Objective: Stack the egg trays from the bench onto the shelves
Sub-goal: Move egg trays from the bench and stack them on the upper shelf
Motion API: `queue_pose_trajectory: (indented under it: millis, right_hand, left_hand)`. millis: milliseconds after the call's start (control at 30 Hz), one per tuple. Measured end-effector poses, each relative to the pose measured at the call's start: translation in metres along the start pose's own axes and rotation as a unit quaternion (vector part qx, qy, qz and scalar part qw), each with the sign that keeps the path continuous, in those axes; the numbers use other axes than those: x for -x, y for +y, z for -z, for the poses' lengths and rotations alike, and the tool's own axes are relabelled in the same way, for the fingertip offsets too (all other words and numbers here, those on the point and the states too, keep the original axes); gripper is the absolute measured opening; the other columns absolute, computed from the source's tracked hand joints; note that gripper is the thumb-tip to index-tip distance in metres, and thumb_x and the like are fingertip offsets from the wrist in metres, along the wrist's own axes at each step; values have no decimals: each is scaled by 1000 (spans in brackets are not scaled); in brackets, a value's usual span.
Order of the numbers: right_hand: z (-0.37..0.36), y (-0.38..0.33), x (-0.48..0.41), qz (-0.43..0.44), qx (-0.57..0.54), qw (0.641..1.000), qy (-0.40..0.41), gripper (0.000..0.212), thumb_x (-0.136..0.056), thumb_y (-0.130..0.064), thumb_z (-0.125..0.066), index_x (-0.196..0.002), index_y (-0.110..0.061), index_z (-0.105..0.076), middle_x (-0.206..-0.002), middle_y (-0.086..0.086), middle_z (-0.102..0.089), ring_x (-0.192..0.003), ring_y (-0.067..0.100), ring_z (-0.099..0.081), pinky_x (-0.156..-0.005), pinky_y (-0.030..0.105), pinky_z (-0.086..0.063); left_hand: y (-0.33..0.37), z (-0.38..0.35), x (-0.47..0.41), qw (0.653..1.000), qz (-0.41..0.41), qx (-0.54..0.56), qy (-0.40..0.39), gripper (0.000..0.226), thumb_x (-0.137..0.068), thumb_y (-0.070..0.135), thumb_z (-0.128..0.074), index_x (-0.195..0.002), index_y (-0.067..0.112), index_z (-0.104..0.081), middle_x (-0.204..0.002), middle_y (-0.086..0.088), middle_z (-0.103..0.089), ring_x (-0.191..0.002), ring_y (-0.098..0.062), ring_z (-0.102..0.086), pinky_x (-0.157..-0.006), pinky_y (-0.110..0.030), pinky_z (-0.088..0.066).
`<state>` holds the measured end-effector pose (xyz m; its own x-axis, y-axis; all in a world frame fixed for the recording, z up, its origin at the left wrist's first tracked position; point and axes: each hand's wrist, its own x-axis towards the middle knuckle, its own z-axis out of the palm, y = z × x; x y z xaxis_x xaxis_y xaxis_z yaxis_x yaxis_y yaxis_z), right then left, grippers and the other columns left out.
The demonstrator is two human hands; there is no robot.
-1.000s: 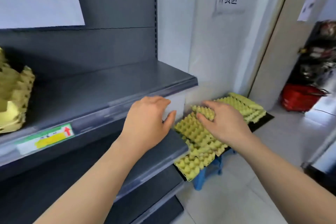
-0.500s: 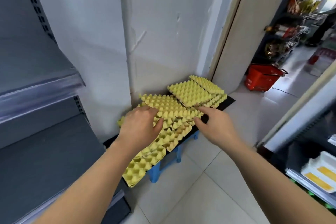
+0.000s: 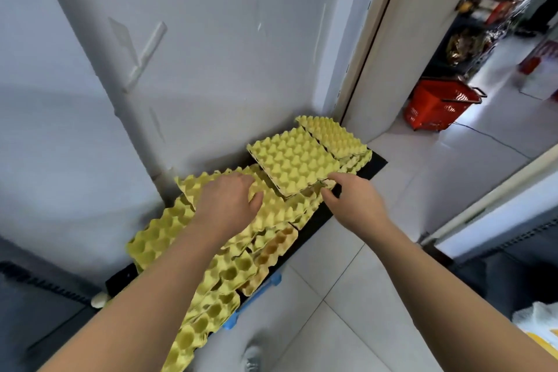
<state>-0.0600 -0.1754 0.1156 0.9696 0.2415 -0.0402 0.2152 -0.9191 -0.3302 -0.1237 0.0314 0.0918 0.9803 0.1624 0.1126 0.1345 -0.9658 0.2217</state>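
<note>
Several yellow egg trays (image 3: 294,161) lie overlapping in a loose heap on a low black-topped bench (image 3: 373,164) against the white wall. My left hand (image 3: 228,205) rests palm down on a tray (image 3: 277,208) in the middle of the heap, fingers curled over its far side. My right hand (image 3: 351,198) pinches the near right corner of that same tray, just under the topmost tray. The shelf unit shows only as a dark grey corner (image 3: 36,290) at the lower left.
A red shopping basket (image 3: 437,107) stands on the tiled floor past the doorway at the right. Stocked shelves (image 3: 483,15) fill the room beyond. The bench has blue legs (image 3: 256,296). A white freezer edge (image 3: 495,211) runs along the right.
The view has swung right and down from the shelves to the bench. Both hands have moved further onto the heap; the right hand now pinches a tray's corner.
</note>
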Motion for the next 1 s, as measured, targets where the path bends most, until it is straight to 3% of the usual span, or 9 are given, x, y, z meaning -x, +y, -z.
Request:
queue_pose_trajectory:
  millis: [267, 467, 700, 1000]
  right_hand:
    - [-23, 65, -138, -40, -26, 999, -24, 46, -95, -37, -50, -138, -22, -48, -122, 1, -63, -108, 19, -59, -83, 32, -48]
    - [-74, 126, -247, -11, -28, 998, -62, 50, -94, -41, -49, -140, -20, -46, -133, 2, -56, -114, 21, -55, -87, 34, -46]
    - [-146, 192, -352, 7, -62, 988, -143, 57, -95, -41, -51, -145, -16, -37, -142, 5, -47, -128, 22, -46, -96, 35, -42]
    - [-228, 239, -409, 1, -47, 976, -215, 64, -92, -47, -51, -147, -22, -30, -146, 17, -37, -130, 31, -43, -98, 44, -45]
  left_hand:
    - [21, -61, -123, 995, 51, 32, -80, 35, -96, 41, -46, -120, 19, -60, -114, 0, -63, -103, -21, -60, -77, -36, -50]
    - [33, -140, -198, 982, 137, 63, -115, 38, -95, 42, -46, -125, 21, -55, -119, 1, -60, -108, -21, -58, -74, -34, -49]
    - [42, -232, -261, 930, 303, 123, -168, 58, -95, 41, -50, -145, 20, -32, -136, -8, -47, -120, -28, -50, -89, -40, -46]
    - [36, -318, -287, 875, 416, 127, -214, 80, -93, 41, -55, -152, 20, -6, -152, -16, -22, -130, -38, -40, -97, -47, -42]
